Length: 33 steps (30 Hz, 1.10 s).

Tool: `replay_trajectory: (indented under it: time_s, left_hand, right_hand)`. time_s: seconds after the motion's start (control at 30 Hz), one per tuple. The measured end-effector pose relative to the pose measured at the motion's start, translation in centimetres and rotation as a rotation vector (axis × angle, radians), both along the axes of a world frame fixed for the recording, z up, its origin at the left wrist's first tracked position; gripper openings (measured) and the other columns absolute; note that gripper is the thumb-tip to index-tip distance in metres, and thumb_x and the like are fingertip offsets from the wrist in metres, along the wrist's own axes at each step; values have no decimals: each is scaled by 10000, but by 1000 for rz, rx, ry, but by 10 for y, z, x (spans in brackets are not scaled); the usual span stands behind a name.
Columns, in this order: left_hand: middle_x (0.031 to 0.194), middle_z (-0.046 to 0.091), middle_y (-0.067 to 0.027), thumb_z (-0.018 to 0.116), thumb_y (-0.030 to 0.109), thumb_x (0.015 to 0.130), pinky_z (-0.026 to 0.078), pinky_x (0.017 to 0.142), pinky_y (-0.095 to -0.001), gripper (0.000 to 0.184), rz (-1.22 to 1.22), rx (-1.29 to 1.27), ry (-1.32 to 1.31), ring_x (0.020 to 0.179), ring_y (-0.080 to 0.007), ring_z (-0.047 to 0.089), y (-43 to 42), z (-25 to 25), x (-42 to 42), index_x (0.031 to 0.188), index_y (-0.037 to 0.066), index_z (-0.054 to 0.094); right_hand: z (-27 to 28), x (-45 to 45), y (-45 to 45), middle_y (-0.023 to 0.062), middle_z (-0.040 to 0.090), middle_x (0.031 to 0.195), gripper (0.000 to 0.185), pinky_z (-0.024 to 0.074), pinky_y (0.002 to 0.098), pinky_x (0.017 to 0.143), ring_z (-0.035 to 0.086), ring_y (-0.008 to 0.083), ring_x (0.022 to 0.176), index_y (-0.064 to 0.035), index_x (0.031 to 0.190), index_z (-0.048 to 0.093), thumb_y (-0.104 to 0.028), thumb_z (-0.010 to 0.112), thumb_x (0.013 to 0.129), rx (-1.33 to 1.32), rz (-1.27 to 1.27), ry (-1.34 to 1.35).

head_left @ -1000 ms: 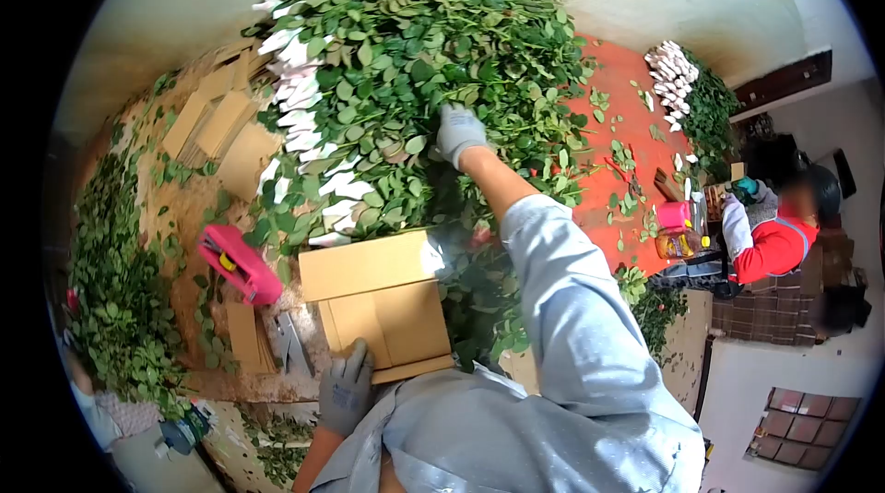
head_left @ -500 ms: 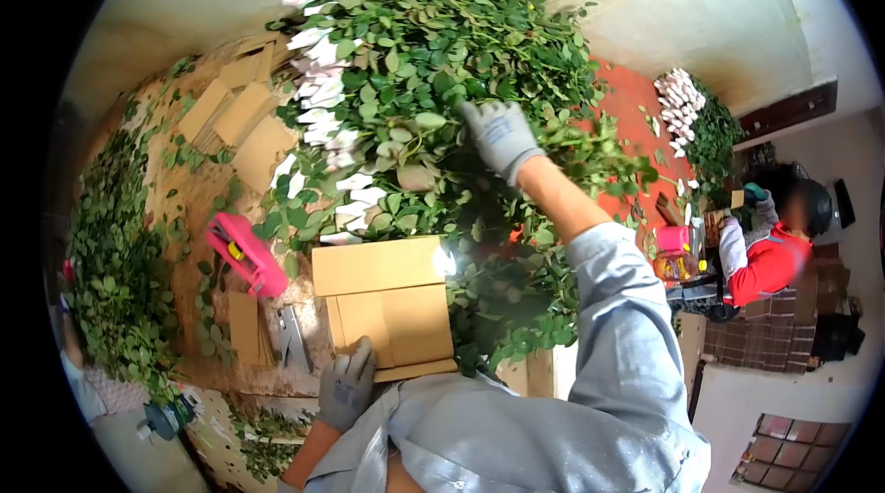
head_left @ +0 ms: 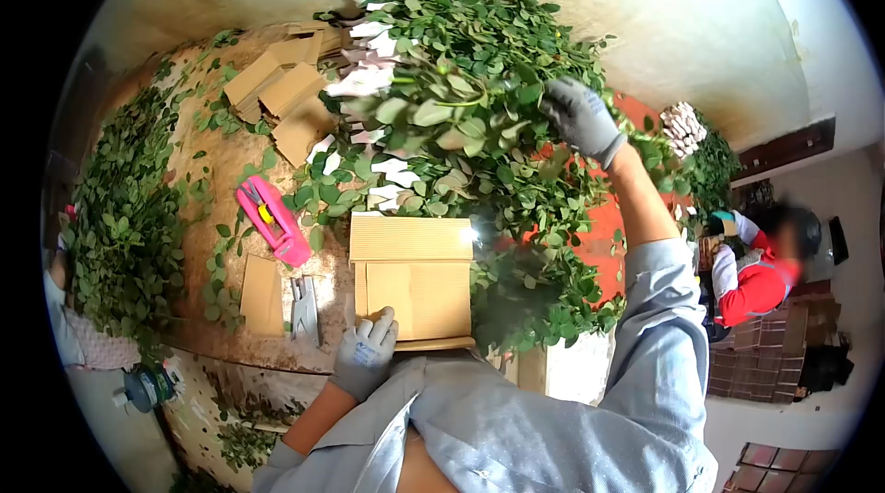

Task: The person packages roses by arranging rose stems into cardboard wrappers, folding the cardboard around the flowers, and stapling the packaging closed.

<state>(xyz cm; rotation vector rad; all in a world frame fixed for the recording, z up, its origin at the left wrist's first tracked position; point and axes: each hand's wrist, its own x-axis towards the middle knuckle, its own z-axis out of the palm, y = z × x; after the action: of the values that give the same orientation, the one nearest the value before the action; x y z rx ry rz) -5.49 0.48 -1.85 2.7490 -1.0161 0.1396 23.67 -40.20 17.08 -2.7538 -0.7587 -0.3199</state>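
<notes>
My left hand (head_left: 366, 355), in a grey glove, has its fingers over the near left part of a folded corrugated cardboard sheet (head_left: 424, 295) in front of my body. My gloved right hand (head_left: 581, 119) is closed around leafy rose stems (head_left: 452, 110), which lie across above the pile and look blurred. White-wrapped flower heads (head_left: 364, 81) are at their left end. Beneath is a big heap of green stems (head_left: 461, 18) with more white-wrapped heads along its left side.
Left of the cardboard lie a pink tool (head_left: 274, 221), a grey metal stapler-like tool (head_left: 304, 310) and a cardboard strip (head_left: 263, 296). Cardboard pieces (head_left: 290, 92) are stacked farther back. More foliage (head_left: 124, 235) covers the far left. A co-worker in red (head_left: 751, 281) is at right.
My right hand has closed on rose stems and raised them from the heap, moving right. My left hand stays on the cardboard. The whole view has shifted somewhat.
</notes>
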Motion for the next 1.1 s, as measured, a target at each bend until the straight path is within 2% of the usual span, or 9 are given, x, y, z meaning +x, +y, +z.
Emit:
replay_trajectory:
  time_s: [0.23, 0.33, 0.37, 0.5, 0.53, 0.63, 0.73, 0.9, 1.1]
  left_hand:
    - [1378, 614, -95, 580, 164, 865, 505, 704, -374, 359, 16, -44, 113, 895, -220, 598, -2, 7, -2, 1197, 47, 649]
    - [1383, 600, -99, 584, 146, 874, 501, 724, -380, 363, 18, -40, 180, 888, -231, 588, -4, 13, 0, 1217, 42, 639]
    - [1385, 591, -101, 586, 137, 879, 499, 734, -382, 362, 8, -52, 212, 883, -238, 583, -4, 15, 1, 1225, 41, 636]
    - [1383, 584, -95, 603, 133, 880, 494, 752, -388, 358, -27, -17, 228, 869, -245, 575, -5, 22, 6, 1224, 38, 636]
    - [1389, 581, -89, 614, 140, 875, 490, 755, -386, 368, -34, -32, 228, 880, -241, 576, -3, 20, 7, 1228, 39, 636]
    - [1410, 567, -81, 649, 159, 854, 481, 770, -389, 402, -44, -61, 221, 914, -243, 574, -6, 14, 5, 1239, 46, 634]
    - [1460, 526, -102, 655, 158, 852, 473, 794, -411, 410, -51, 32, 194, 921, -268, 566, 2, 3, 1, 1247, 56, 626]
    - [1444, 559, -102, 632, 137, 850, 481, 794, -406, 396, 18, -36, 255, 925, -260, 586, -7, 19, 3, 1237, 51, 632]
    - [1444, 588, -106, 581, 157, 857, 499, 749, -381, 368, 24, -8, 84, 957, -227, 608, -4, 3, -5, 1194, 46, 677]
  right_hand:
    - [-150, 19, -30, 240, 563, 1300, 500, 491, 542, 984, 546, 438, 1218, -74, 1337, 538, -251, 696, 897, -336, -518, 95]
    - [-185, 14, -8, 263, 514, 1402, 590, 462, 514, 1069, 515, 446, 1274, -65, 1388, 522, -220, 729, 857, -116, -272, 99]
    - [-193, 16, 0, 256, 462, 1478, 759, 415, 523, 1127, 458, 444, 1357, -62, 1477, 449, -272, 783, 829, -96, -194, 164]
    - [-201, 28, 28, 216, 319, 1618, 1156, 287, 538, 1217, 295, 433, 1498, -81, 1590, 278, -398, 911, 676, -197, -290, 325]
    - [-219, 39, 26, 206, 354, 1606, 1227, 287, 565, 1207, 308, 441, 1491, -69, 1598, 250, -423, 932, 641, -273, -348, 364]
    - [-245, 54, 26, 193, 584, 1425, 754, 368, 572, 1135, 532, 388, 1351, -51, 1501, 441, -359, 712, 869, -465, -346, 503]
    - [-204, 36, 32, 150, 678, 1249, 395, 433, 544, 1021, 637, 326, 1188, -66, 1318, 589, -212, 546, 953, -582, -289, 365]
    - [-103, 5, 26, 109, 679, 1094, 376, 440, 504, 984, 648, 290, 1056, -122, 1275, 573, -149, 594, 901, -701, -351, -14]
    - [20, -111, 64, 112, 665, 1064, 418, 445, 512, 958, 634, 298, 1027, -70, 1288, 572, -156, 603, 880, -583, -264, -247]
